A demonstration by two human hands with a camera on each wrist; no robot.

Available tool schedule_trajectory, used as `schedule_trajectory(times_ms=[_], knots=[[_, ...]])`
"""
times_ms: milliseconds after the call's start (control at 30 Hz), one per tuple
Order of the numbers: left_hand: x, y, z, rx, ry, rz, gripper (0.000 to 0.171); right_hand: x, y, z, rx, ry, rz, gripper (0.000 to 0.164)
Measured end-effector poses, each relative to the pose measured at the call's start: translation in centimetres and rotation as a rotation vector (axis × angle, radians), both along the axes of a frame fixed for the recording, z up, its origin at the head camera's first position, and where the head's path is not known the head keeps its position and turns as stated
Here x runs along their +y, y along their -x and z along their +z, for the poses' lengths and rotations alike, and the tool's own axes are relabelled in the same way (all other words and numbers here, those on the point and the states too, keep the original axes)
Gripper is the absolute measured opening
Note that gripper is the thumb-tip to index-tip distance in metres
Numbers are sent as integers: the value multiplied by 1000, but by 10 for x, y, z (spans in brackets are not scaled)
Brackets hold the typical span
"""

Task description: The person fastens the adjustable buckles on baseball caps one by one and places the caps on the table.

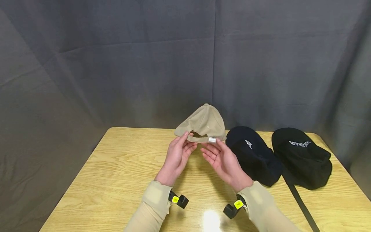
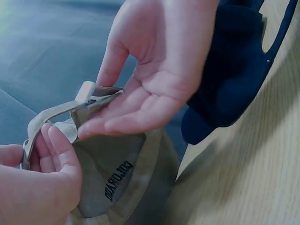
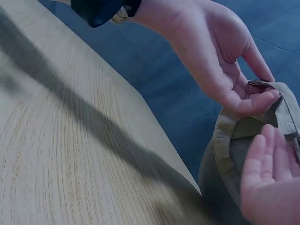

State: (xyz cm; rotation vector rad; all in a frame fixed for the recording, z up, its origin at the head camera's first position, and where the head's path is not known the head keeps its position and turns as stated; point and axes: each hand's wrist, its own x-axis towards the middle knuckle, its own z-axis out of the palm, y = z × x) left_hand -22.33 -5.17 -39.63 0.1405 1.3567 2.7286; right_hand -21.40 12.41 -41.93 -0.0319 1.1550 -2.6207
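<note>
A beige baseball cap (image 1: 207,119) is held up over the table's far side, its back opening facing me. My left hand (image 1: 176,156) pinches the left end of the cap's adjusting strap (image 1: 198,139) between thumb and fingers. At the strap's other end, by the silver buckle (image 1: 212,140), my right hand (image 1: 224,161) grips the cap's back edge, fingers beneath it. Dark lettering (image 2: 118,180) shows inside the crown in the left wrist view. In the right wrist view the left thumb presses on the strap (image 3: 287,101).
A navy cap (image 1: 252,154) with a white emblem lies just right of my right hand. Beyond it rests a black cap (image 1: 301,161) with white lettering, and a dark strap (image 1: 302,206) runs to the front edge. Behind the wooden table (image 1: 110,167) hangs a grey curtain (image 1: 145,71).
</note>
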Motion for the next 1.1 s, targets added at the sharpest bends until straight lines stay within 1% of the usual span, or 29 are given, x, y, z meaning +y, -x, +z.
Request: schedule_trajectory(times_ms=[100, 167, 300, 400, 567, 700, 800, 967, 1100], knots=[[0, 0, -2, -11, -3, -2, 21, -2, 0, 0, -14, 41, -57, 23], [0, 0, -2, -25, -19, -3, 21, -2, 0, 1, -14, 45, -87, 22], [-1, 1, -2, -58, -91, -2, 20, -3, -1, 2, -1, 35, -138, 24], [-2, 2, -2, -82, -155, 13, 19, -3, -2, 3, 14, 8, -161, 25], [-2, 5, -1, -119, -239, 34, 18, -4, -2, 5, 23, -32, -179, 23], [-2, 6, 1, -141, -278, 37, 16, -2, -2, 5, 6, -24, -184, 20], [-2, 6, 2, -149, -283, 48, 15, -1, -2, 7, 0, 12, -176, 17], [-2, 6, 3, -170, -276, 57, 18, 1, -2, 10, 15, 75, -142, 17], [-2, 6, 3, -186, -301, 82, 14, 3, 0, 11, -5, 87, -151, 14]])
